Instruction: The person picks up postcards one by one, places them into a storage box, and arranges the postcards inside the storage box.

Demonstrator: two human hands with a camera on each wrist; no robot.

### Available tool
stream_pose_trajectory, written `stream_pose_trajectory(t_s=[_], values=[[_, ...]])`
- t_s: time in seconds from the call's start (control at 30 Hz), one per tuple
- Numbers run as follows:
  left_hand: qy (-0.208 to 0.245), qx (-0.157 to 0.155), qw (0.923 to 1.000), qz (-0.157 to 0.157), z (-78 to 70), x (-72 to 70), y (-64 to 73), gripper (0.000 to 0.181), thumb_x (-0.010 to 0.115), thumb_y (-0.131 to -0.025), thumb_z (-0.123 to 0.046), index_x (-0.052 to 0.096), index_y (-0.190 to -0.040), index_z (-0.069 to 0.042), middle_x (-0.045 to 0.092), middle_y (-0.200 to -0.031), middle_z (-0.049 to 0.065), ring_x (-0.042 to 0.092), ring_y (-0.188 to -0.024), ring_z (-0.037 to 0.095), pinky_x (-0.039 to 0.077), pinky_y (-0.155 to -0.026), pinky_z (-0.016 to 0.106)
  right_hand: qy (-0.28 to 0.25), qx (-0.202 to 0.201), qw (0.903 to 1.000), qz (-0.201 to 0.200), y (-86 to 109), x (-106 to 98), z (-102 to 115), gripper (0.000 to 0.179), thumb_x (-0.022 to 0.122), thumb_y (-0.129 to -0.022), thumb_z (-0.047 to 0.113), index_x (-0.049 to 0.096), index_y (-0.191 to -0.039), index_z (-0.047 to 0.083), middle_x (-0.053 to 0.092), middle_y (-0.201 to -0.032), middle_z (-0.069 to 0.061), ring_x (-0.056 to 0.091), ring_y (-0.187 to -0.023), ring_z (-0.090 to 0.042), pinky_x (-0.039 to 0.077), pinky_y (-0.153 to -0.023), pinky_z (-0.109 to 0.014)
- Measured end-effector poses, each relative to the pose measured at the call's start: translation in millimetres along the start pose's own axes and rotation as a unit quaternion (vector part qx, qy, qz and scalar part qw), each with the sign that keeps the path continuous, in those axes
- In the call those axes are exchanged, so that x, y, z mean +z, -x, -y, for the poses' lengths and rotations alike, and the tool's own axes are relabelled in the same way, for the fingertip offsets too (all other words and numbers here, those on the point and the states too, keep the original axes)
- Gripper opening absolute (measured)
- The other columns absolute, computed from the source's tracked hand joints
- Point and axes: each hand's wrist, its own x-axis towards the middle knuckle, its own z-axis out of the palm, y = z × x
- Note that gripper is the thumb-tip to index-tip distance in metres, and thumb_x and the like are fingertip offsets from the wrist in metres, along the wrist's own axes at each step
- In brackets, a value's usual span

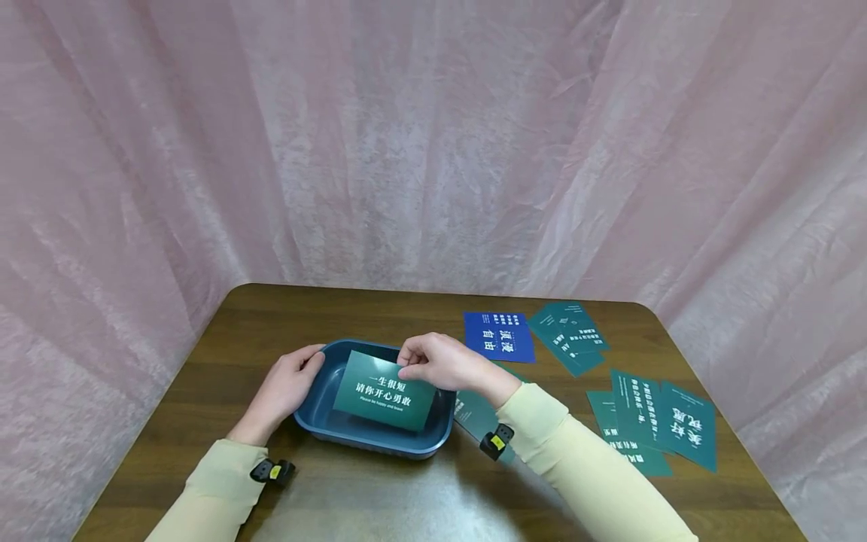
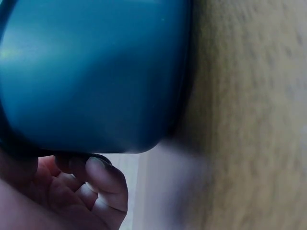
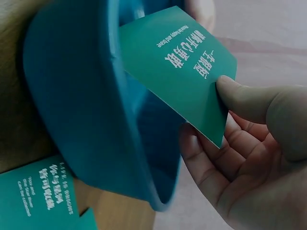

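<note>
A blue plastic basin [image 1: 318, 399] with rounded corners sits on the table. My left hand [image 1: 287, 388] grips its left rim, thumb on the near side and fingers curled at the edge, as the left wrist view shows from below the basin wall [image 2: 105, 76]. A green card [image 1: 379, 418] with white lettering is pinched by its upper right corner between thumb and fingers of my right hand [image 1: 436, 361]. That card slants down into the basin; in the right wrist view the card [image 3: 168, 62] passes over the rim.
Green cards [image 1: 477, 414] lie partly under the right forearm. Behind them are a blue card [image 1: 499, 337] and a fanned group of green cards [image 1: 569, 339]. More green cards [image 1: 687, 425] overlap near the table's right edge. A pink curtain [image 1: 420, 150] hangs behind the table.
</note>
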Motion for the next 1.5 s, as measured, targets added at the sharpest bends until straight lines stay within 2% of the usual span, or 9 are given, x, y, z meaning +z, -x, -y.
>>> stream_pose_trajectory(t_s=[0.27, 0.4, 0.5, 0.6, 0.7, 0.87, 1.1, 1.5], values=[[0.005, -0.006, 1.0, 0.003, -2.6, 1.8, -0.7, 0.052, 0.044, -0.121, -0.034, 0.053, -0.161, -0.002, 0.056, -0.16, 0.025, 0.052, -0.146, 0.048, 0.04, -0.12, 0.069, 0.025, 0.003, 0.9993, 0.029, -18.7, 17, -7, 0.005, 0.08, -0.105, 0.021, 0.076, -0.102, 0.017, 0.069, -0.086, 0.009, 0.061, -0.081, -0.009, 0.051, -0.075, -0.028], [0.007, -0.005, 1.0, 0.004, -3.3, 3.6, -2.5, 0.052, 0.044, -0.121, -0.033, 0.053, -0.162, -0.003, 0.055, -0.161, 0.025, 0.052, -0.147, 0.048, 0.039, -0.12, 0.069, 0.083, -0.007, 0.9962, 0.025, -24.4, 23, -7, 0.006, 0.079, -0.105, 0.02, 0.075, -0.103, 0.016, 0.067, -0.086, 0.009, 0.06, -0.081, -0.009, 0.051, -0.077, -0.029], [0.007, -0.004, 1.0, 0.004, -4.1, 5.6, -4.1, 0.052, 0.045, -0.12, -0.033, 0.053, -0.162, -0.002, 0.055, -0.161, 0.025, 0.051, -0.147, 0.048, 0.039, -0.121, 0.069, 0.149, 0.0, 0.9888, 0.015, -25.4, 28, -7, 0.008, 0.079, -0.105, 0.022, 0.074, -0.105, 0.016, 0.066, -0.086, 0.01, 0.058, -0.08, -0.008, 0.052, -0.079, -0.029], [0.006, -0.003, 1.0, 0.003, -4.4, 7.1, -5.6, 0.052, 0.045, -0.12, -0.032, 0.053, -0.161, -0.002, 0.056, -0.16, 0.025, 0.052, -0.147, 0.048, 0.039, -0.121, 0.069, 0.202, 0.023, 0.9792, 0.007, -26.0, 35, -8, 0.011, 0.078, -0.106, 0.026, 0.073, -0.104, 0.017, 0.064, -0.083, 0.01, 0.057, -0.076, -0.008, 0.052, -0.075, -0.03], [0.005, -0.001, 1.0, 0.003, -3.8, 7.5, -6.3, 0.052, 0.045, -0.12, -0.032, 0.053, -0.161, -0.002, 0.056, -0.16, 0.025, 0.052, -0.147, 0.047, 0.039, -0.121, 0.068, 0.235, 0.04, 0.9712, 0.002, -26.4, 41, -8, 0.013, 0.078, -0.106, 0.028, 0.073, -0.1, 0.017, 0.062, -0.08, 0.01, 0.057, -0.072, -0.009, 0.049, -0.068, -0.029], [0.004, 0.0, 1.0, 0.004, -2.8, 6.0, -5.7, 0.052, 0.044, -0.121, -0.032, 0.052, -0.162, -0.001, 0.055, -0.161, 0.025, 0.051, -0.148, 0.047, 0.039, -0.121, 0.068, 0.278, 0.039, 0.9597, 0.007, -28.1, 47, -7, 0.018, 0.078, -0.106, 0.03, 0.071, -0.095, 0.018, 0.058, -0.073, 0.009, 0.054, -0.066, -0.009, 0.045, -0.061, -0.027], [0.002, 0.002, 1.0, 0.002, -2.6, 5.9, -5.3, 0.051, 0.045, -0.12, -0.031, 0.053, -0.161, -0.001, 0.056, -0.16, 0.025, 0.051, -0.148, 0.047, 0.038, -0.121, 0.068, 0.313, 0.027, 0.9494, 0.01, -28.9, 49, -8, 0.014, 0.078, -0.106, 0.03, 0.079, -0.102, 0.017, 0.062, -0.075, 0.009, 0.056, -0.067, -0.009, 0.048, -0.06, -0.027], [-0.002, 0.0, 1.0, 0.005, -2.7, 6.0, -5.2, 0.052, 0.044, -0.121, -0.032, 0.052, -0.162, -0.002, 0.055, -0.161, 0.025, 0.05, -0.149, 0.047, 0.038, -0.121, 0.068, 0.344, 0.022, 0.9386, 0.002, -30.9, 54, -10, 0.016, 0.08, -0.104, 0.034, 0.079, -0.099, 0.019, 0.064, -0.075, 0.008, 0.056, -0.066, -0.008, 0.051, -0.06, -0.03]])
